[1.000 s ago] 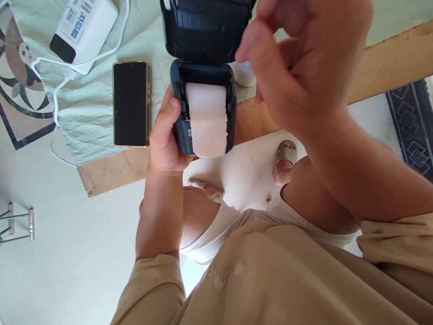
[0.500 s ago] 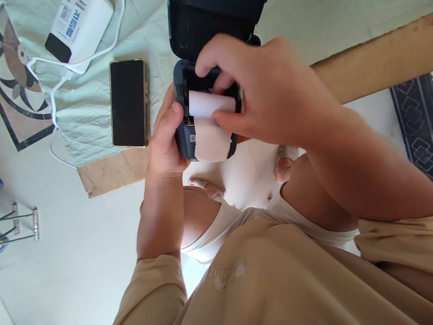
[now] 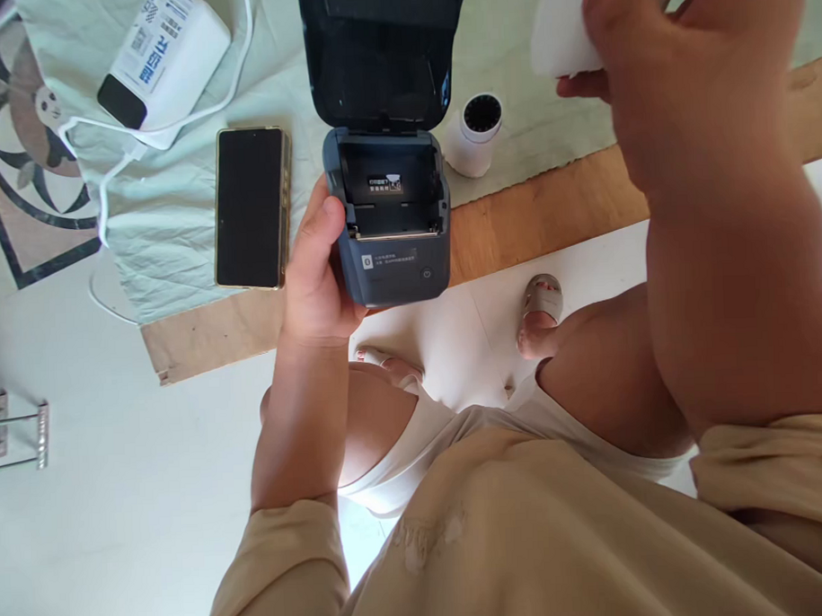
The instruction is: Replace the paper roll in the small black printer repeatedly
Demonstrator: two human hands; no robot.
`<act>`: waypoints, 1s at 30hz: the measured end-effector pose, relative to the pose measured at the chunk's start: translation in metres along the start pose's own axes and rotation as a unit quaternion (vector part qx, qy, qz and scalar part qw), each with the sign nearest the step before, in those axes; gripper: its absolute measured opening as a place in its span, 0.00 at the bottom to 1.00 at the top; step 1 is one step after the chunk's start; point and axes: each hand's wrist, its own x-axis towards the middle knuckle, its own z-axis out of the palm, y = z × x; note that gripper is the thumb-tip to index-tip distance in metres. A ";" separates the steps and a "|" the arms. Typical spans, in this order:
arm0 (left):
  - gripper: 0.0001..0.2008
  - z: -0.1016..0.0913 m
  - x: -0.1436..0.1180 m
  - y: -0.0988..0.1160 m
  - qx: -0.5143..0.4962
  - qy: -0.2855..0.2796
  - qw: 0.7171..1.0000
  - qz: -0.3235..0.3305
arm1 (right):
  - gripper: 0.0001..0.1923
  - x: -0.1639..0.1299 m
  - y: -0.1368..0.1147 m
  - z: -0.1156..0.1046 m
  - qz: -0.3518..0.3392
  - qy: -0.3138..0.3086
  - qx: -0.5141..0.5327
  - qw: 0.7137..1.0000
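A dark blue-grey portable label printer (image 3: 396, 264) rests in my left hand (image 3: 315, 275), which is closed round its left side with the thumb on the edge. Its black lid (image 3: 382, 62) stands wide open at the back, so the bare paper compartment shows, with a small printed sticker inside. At the upper right, my right hand (image 3: 672, 74) is closed on a white paper roll (image 3: 563, 33), held over the cloth well away from the printer. That hand's fingers are partly hidden, and the roll is cut off by the top edge.
A black-screened phone (image 3: 251, 207) lies on the pale green cloth (image 3: 177, 186) left of the printer. Farther back is a white device (image 3: 173, 65) with a white cable (image 3: 103, 188). A white cylinder with a dark top (image 3: 473, 140) stands right of the printer, near the wooden table edge (image 3: 542, 200).
My right hand has lifted the paper roll out of the printer and carried it to the upper right. The white cylinder has come into sight. My left hand still holds the printer.
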 end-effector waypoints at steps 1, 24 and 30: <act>0.17 0.001 0.000 0.001 0.004 0.005 1.000 -0.005 | 0.25 -0.001 0.002 0.000 -0.005 0.028 -0.033 0.999; 0.13 0.011 -0.006 0.008 -0.003 0.011 1.000 -0.011 | 0.30 -0.035 -0.016 0.052 -0.078 -0.101 -0.158 0.979; 0.15 0.007 -0.006 0.008 0.015 0.007 1.000 -0.013 | 0.25 -0.013 -0.013 0.039 0.157 -0.150 0.200 0.955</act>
